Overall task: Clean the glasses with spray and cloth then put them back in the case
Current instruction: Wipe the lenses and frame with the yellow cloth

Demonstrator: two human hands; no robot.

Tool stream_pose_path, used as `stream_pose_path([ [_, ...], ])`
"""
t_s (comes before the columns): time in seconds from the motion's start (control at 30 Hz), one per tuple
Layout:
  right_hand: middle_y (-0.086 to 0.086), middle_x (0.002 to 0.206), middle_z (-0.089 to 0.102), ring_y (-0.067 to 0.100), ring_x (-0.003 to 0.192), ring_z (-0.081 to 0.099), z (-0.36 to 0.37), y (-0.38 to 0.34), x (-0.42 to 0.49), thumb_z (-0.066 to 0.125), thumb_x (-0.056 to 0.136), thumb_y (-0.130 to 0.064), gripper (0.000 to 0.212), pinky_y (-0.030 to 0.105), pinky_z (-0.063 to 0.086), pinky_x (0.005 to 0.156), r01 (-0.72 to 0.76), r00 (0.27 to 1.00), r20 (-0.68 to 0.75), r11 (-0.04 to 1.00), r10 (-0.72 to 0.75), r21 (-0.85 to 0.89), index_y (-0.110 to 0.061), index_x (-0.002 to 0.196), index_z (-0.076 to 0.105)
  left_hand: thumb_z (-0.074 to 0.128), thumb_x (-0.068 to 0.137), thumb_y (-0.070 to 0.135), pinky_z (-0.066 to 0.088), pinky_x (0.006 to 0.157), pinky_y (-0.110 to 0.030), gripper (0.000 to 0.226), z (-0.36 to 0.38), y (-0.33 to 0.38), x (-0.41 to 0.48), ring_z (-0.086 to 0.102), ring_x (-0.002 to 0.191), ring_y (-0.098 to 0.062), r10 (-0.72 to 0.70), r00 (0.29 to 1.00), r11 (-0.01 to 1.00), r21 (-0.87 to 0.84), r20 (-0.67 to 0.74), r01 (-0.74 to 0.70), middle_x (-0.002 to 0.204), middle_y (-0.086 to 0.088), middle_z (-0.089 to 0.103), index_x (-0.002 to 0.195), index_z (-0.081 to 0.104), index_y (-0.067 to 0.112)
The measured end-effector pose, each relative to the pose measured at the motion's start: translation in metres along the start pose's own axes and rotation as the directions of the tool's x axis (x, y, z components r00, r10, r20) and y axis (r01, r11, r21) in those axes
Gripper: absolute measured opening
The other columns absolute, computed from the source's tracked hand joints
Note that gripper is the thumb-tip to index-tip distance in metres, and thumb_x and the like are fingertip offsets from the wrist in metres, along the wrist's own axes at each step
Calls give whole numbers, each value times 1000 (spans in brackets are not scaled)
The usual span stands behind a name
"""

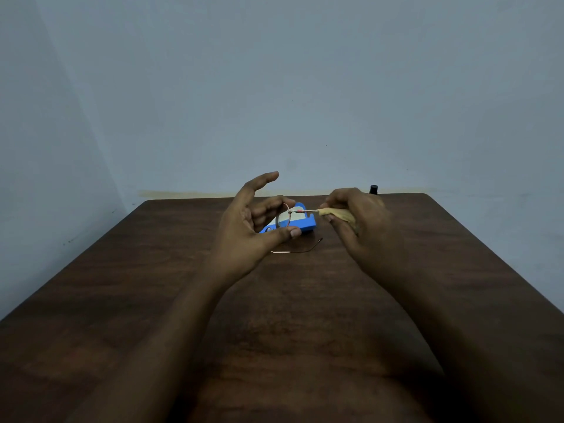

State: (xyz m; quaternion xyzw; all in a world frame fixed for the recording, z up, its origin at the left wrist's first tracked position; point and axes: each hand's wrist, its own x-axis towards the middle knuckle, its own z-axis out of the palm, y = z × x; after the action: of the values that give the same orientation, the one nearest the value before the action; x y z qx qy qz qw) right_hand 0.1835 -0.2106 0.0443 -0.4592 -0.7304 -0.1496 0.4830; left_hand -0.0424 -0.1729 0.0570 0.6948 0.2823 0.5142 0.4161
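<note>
I held the glasses (288, 212) up off the bench (152, 270), dead ahead at 12 o'clock, between my two hands. My left hand (253, 221) pinched the thin wire rim between thumb and curled middle fingers, the forefinger stretched up and clear. My right hand (357, 218) was closed round the yellowish cloth (337, 214), its fingertips nipping the cloth onto one temple (305, 211) of the frame.

That temple was what mattered. Its long axis ran from 9 o'clock to 3 o'clock, hinge end by my left hand, tip end buried in the cloth at my right. I judged the wiping step to be under way, with the stroke needing to go along that line, the left hand steadying against the pull. So thin a wire could bend if I squeezed or tugged askew.

The blue case (305, 224) lay on the bench just beyond the glasses, at 12 o'clock, nearer my left hand. The dark cap of the spray bottle (373, 189) showed at 1 o'clock, behind my right hand at the bench's far edge. A thin dark wire piece (297, 249) lay below the glasses toward 6 o'clock; I could not tell whether it was the other temple.
</note>
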Motion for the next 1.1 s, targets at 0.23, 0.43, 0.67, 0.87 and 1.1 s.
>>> stream_pose_path([
  [0.23, -5, 103, 68, 22, 93, 60, 5, 18, 1, 65, 97, -11, 25, 41, 45, 84, 7, 998, 70, 998, -3, -55, -26, 115, 58, 84, 78, -10, 57, 104, -36, 84, -2, 2, 1, 73, 115, -16, 11, 999, 1000, -17, -49, -12, 114, -10, 78, 147, 49, 21],
  [0.43, -3, 101, 67, 24, 91, 59, -2, 28, 3, 58, 99, -15, 14, 43, 47, 83, -51, 999, -14, 998, 51, -31, -13, 111, 64, 86, 78, -4, 57, 101, -29, 84, -9, 2, 4, 72, 119, -16, 15, 997, 1000, -13, -80, -16, 118, -9, 78, 149, 49, 24],
  [0.67, -10, 113, 62, 20, 103, 63, -3, 31, 1, 56, 101, -12, 22, 28, 47, 89, -140, 990, -25, 989, 142, 48, -11, 122, 62, 81, 82, -8, 58, 100, -33, 78, -11, 0, 6, 74, 115, -22, -14, 994, 995, -98, -108, 3, 113, -13, 79, 146, 50, 23],
  [0.87, -3, 109, 71, 13, 99, 68, -8, 23, 3, 63, 100, -8, 18, 26, 55, 83, -330, 938, -17, 905, 347, 267, -14, 117, 62, 78, 86, -7, 58, 100, -35, 75, -14, 0, 7, 73, 116, -22, -42, 992, 992, -123, -120, 27, 115, -12, 79, 147, 48, 24],
  [1.1, 14, 94, 77, 32, 86, 75, -13, 19, 12, 64, 97, -1, 5, 38, 62, 77, -529, 593, 237, 151, 770, 835, 1, 101, 66, 81, 80, 10, 53, 107, -48, 74, -19, -2, 9, 71, 120, -32, -79, 989, 975, -217, -128, 50, 117, -16, 78, 146, 49, 23],
])
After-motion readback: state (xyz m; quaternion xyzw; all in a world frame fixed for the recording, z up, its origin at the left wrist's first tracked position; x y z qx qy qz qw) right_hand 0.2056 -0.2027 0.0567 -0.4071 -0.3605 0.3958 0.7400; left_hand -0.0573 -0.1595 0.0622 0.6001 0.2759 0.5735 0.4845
